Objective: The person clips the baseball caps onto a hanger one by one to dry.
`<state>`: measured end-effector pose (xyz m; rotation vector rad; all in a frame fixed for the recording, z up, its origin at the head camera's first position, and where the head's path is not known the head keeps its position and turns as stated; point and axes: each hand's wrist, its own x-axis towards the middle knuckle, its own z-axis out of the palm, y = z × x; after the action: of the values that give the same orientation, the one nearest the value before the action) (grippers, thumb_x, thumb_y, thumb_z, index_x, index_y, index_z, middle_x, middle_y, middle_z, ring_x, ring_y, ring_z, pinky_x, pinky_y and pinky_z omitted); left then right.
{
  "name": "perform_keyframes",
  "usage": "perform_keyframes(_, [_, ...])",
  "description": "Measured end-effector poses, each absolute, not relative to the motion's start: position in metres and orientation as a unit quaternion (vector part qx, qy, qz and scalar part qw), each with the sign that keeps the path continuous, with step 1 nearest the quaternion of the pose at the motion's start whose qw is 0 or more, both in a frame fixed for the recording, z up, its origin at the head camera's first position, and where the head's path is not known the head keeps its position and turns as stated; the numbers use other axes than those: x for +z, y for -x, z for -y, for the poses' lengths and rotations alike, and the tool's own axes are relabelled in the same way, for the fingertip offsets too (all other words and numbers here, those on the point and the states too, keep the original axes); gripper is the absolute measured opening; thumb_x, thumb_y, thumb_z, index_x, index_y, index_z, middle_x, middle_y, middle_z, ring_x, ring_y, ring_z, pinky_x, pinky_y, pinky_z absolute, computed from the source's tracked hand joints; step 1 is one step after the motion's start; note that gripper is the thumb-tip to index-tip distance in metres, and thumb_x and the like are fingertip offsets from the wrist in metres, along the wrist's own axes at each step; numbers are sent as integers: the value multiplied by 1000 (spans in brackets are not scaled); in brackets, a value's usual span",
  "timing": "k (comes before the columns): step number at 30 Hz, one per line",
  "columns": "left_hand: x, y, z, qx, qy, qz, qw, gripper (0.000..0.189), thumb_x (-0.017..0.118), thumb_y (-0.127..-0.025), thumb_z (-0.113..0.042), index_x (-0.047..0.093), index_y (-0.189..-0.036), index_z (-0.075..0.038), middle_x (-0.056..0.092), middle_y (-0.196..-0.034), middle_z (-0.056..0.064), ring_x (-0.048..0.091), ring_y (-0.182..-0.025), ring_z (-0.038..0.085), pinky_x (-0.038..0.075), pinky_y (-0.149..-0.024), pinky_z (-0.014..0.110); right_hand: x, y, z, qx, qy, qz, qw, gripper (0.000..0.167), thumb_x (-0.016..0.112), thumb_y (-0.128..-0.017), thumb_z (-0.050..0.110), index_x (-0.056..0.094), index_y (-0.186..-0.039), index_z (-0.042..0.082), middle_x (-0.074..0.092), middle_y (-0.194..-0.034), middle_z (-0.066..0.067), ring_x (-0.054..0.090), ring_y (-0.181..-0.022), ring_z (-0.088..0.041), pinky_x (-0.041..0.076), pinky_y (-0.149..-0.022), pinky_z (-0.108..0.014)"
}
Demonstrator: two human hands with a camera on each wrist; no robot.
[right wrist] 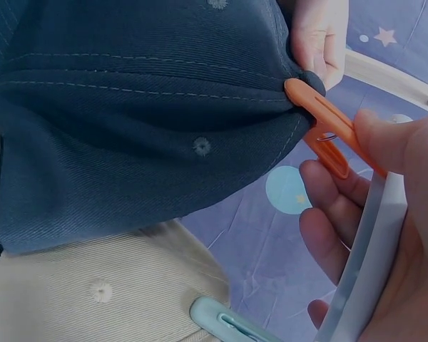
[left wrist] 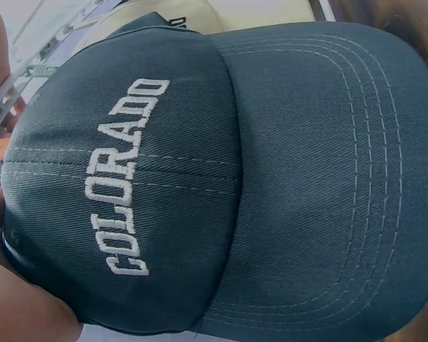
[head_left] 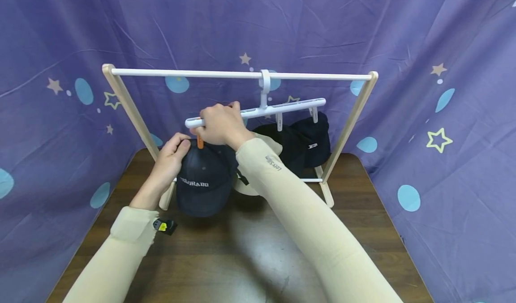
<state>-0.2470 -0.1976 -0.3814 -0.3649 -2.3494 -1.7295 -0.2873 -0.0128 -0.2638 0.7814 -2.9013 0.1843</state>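
A dark navy cap (head_left: 205, 177) with COLORADO in white letters hangs at the left end of a white hanger (head_left: 282, 108). My left hand (head_left: 169, 160) pinches the top of its crown, thumb in front. An orange clip (right wrist: 328, 121) sits at the crown's top, its tip against the fabric. With my right hand (head_left: 221, 124) I pinch that clip between thumb and fingers, the hanger's bar lying across the palm. In the left wrist view the brim (left wrist: 321, 178) points away from the left hand.
A beige cap (right wrist: 107, 292) hangs beside the navy one from a pale green clip (right wrist: 232, 320). Farther right, dark caps (head_left: 316, 139) hang from white clips. The hanger hooks over the white rail (head_left: 181, 73) of a wooden-legged rack (head_left: 350, 119) on a brown table (head_left: 225, 267).
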Motion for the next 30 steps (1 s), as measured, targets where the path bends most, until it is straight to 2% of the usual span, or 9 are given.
perform_keyframes(10, [-382, 248, 198, -580, 127, 797, 110, 33, 46, -115, -24, 62, -126, 3, 61, -107, -9, 57, -95, 8, 44, -81, 23, -264, 287, 13, 57, -255, 963, 68, 37, 60, -101, 63, 66, -93, 27, 65, -87, 11, 60, -89, -9, 36, -101, -49])
perform_keyframes(18, [-383, 248, 200, -575, 128, 801, 110, 33, 47, -115, -23, 61, -126, 3, 60, -111, -7, 55, -99, 8, 44, -83, 23, -266, 286, 14, 50, -252, 964, 74, 38, 60, -101, 64, 67, -94, 27, 66, -88, 11, 61, -90, -10, 37, -100, -50])
perform_keyframes(23, [-384, 249, 200, -574, 129, 801, 111, 32, 46, -115, -23, 62, -125, 3, 61, -107, -6, 57, -95, 9, 45, -81, 23, -268, 287, 14, 45, -251, 964, 82, 38, 61, -100, 63, 69, -95, 27, 67, -89, 11, 62, -91, -10, 37, -99, -50])
perform_keyframes(26, [-385, 250, 200, -570, 125, 804, 116, 32, 47, -115, -23, 63, -125, 3, 61, -107, -5, 56, -97, 9, 43, -83, 23, -269, 288, 14, 45, -249, 964, 81, 37, 61, -100, 63, 70, -96, 27, 67, -90, 12, 62, -92, -10, 38, -99, -50])
perform_keyframes(30, [-385, 251, 200, -559, 117, 811, 123, 32, 48, -114, -23, 64, -125, 2, 60, -113, 4, 51, -103, 11, 39, -88, 27, -269, 289, 13, 46, -248, 964, 81, 37, 62, -100, 63, 69, -96, 27, 67, -90, 11, 63, -92, -10, 37, -100, -50])
